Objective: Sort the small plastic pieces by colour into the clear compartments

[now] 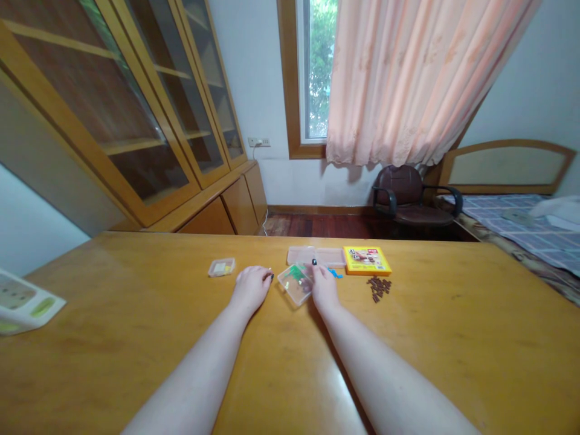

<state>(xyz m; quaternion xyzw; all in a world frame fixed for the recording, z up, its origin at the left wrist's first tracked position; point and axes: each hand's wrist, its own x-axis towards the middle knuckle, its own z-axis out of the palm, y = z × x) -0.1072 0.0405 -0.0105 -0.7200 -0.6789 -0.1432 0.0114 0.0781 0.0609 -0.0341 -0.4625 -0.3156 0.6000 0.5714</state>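
My right hand (324,285) grips the right corner of a clear plastic box (296,293), which is tilted above the table and has green, pale and dark small pieces in it. To its left, my left hand (252,286) is closed, with a tiny pale piece at its fingertips. Blue pieces (335,273) lie just beyond my right hand. Behind the box is a flat clear tray or lid (330,258). A small clear box (222,267) with pale and yellow pieces sits left of my left hand.
A yellow box (367,260) lies right of the clear tray, with a pile of brown pieces (379,288) in front of it. A white object (27,302) stands at the table's left edge. Beyond the table are a chair (408,196) and a cabinet (199,217).
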